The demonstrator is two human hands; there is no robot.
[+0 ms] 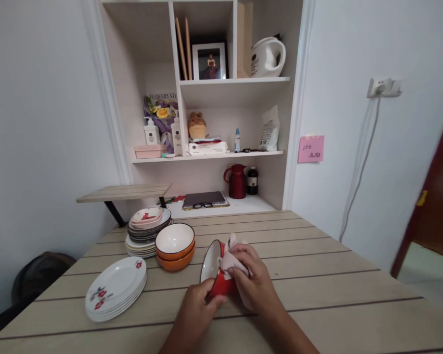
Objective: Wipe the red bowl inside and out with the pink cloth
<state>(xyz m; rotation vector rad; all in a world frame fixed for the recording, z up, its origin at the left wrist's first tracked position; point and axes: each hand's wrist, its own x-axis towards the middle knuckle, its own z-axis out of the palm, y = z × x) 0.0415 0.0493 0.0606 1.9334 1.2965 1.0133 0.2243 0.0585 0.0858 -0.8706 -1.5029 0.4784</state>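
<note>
A red bowl [221, 286] with a white inside and dark rim is tipped on its side above the table, its mouth turned to the left. My left hand [197, 309] grips its near rim, thumb and fingers closed on the wall. In my right hand [254, 275] a pale pink cloth [229, 260] is bunched and pressed against the bowl's outer side and rim. The fingertips under the cloth are partly hidden. Left of the bowl stand stacked orange bowls [175, 250] with white insides.
Oval white plates with red flowers [118, 285] are stacked at the left. Behind them stands a pile of dark and white plates [147, 236] topped by small pink dishes [146, 216]. A laptop [204, 198], glasses and a red jug [237, 182] sit at the back beneath shelves.
</note>
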